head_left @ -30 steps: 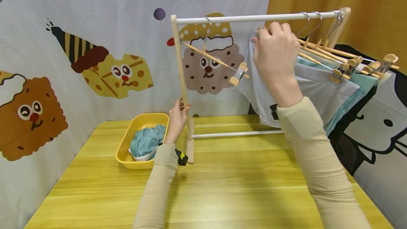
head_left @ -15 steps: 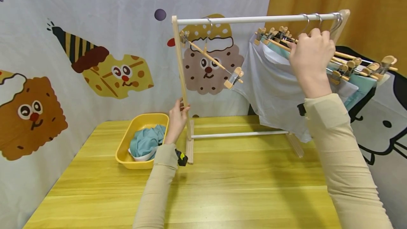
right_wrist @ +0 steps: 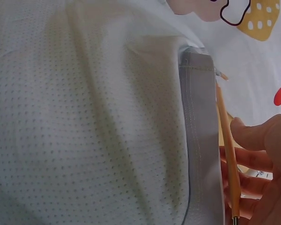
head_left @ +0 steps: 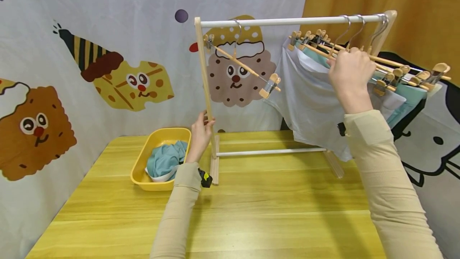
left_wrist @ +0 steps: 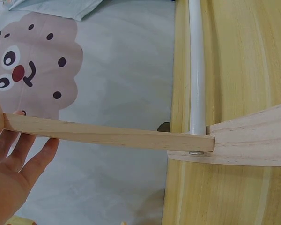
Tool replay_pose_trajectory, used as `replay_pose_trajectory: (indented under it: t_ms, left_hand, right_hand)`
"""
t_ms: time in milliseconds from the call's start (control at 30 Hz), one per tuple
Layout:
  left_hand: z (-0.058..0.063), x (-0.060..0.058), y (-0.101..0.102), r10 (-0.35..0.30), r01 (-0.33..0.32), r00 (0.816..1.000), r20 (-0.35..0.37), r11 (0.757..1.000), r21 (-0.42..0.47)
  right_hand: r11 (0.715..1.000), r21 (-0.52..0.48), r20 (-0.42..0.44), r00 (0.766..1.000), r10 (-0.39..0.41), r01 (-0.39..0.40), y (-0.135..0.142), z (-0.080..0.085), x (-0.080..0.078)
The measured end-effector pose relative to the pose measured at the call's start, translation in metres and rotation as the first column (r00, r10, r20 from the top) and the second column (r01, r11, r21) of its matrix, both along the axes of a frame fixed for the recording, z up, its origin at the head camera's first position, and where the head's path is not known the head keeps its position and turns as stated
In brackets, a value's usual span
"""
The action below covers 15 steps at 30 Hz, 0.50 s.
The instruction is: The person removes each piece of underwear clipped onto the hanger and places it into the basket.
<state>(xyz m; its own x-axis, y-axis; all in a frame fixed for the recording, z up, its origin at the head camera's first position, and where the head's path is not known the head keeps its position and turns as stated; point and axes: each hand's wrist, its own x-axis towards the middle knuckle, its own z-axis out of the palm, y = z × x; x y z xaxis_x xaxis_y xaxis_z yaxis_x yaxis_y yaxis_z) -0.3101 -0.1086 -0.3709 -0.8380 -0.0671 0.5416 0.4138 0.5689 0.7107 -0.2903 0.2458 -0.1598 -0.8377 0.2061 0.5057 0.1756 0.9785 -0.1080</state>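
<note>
My left hand [head_left: 201, 133] grips the left wooden post [left_wrist: 107, 133] of a small clothes rack, its thumb and fingers on opposite sides. My right hand [head_left: 350, 73] is at the frontmost clip hanger on the right. In the right wrist view, its fingers reach behind that hanger's wooden bar [right_wrist: 230, 164], with the thumb in front. Pale shorts or pants [right_wrist: 107, 117] hang from it by a grey waistband [right_wrist: 201, 126]. Several more hangers with pale and teal garments [head_left: 413, 95] crowd behind. A bare clip hanger [head_left: 238, 64] hangs near the left post.
A white top rail [head_left: 273, 22] and a lower rail [head_left: 266, 152] join the rack's posts. Left of the rack, a yellow basin [head_left: 136, 167] holds crumpled teal cloth [head_left: 167, 159]. The wooden table [head_left: 251, 219] lies beneath. Patterned curtains [head_left: 143, 7] stand behind.
My right hand has moved right from the garment's far end to the hanger's middle, rising towards the hooks and then lowering slightly. The bare hanger has swung a little; my left hand stays put.
</note>
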Motion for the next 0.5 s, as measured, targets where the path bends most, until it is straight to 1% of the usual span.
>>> replay_pose_trajectory:
  t_ms: [133,267,367,500]
  left_hand:
    - [0.0002,-0.0006,-0.0004,-0.005,0.005,1.0,-0.003,1.0,0.003]
    - [0.0001,-0.0012,-0.0007,-0.009,0.009,1.0,-0.01,1.0,0.01]
    - [0.0001,-0.0009,-0.0009,-0.009,0.009,1.0,-0.013,1.0,0.006]
    - [-0.0003,0.0,-0.0013,-0.004,0.004,1.0,-0.002,1.0,-0.003]
  right_hand:
    - [1.0,-0.003,-0.049,0.999,0.022,-0.022,0.0005,-0.0009,-0.0016]
    - [0.998,-0.032,-0.085,0.995,0.049,-0.052,0.0002,-0.0026,-0.0017]
    - [0.995,-0.052,-0.128,0.989,0.077,-0.084,-0.0004,-0.0055,-0.0009]
    - [0.991,-0.056,-0.187,0.976,0.108,-0.12,-0.0011,-0.0086,0.0001]
